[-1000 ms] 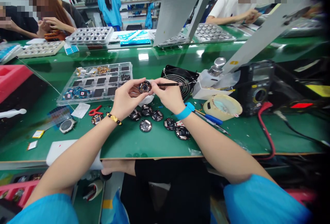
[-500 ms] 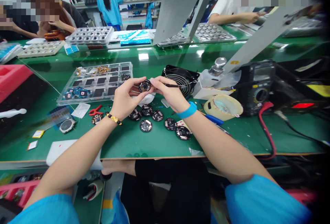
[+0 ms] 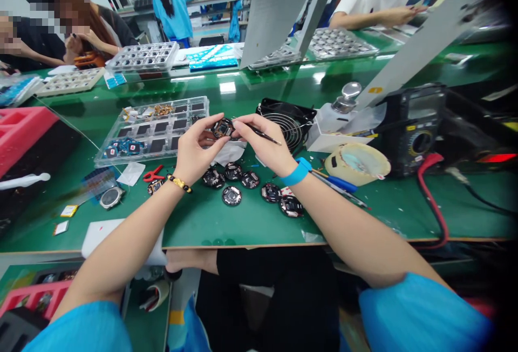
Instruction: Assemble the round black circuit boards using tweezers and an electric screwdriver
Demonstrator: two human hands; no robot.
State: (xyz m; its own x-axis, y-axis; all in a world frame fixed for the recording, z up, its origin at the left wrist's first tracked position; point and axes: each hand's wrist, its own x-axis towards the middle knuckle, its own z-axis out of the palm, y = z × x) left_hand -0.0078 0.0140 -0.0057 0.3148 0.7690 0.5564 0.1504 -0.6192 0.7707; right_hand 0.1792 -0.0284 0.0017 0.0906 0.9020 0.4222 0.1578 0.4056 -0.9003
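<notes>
My left hand holds a round black electronic part by its edge, between thumb and fingers, above the green table. Closed around a thin dark tool, my right hand has its fingertips at the right side of that part. The tool slants back over the hand. Below the hands lie several similar round black parts, one at the front and two to the right, near my right wrist. Behind my left hand is a clear compartment tray with dark squares and small components.
A black fan, a white box with a metal-topped bottle, a cream tape roll and a multimeter stand right. Red clippers and a round metal part lie left. People sit across the table.
The round part in my left hand has shifted slightly left and up and is tilted differently. The tool in my right hand now points down to the right. The view has moved slightly.
</notes>
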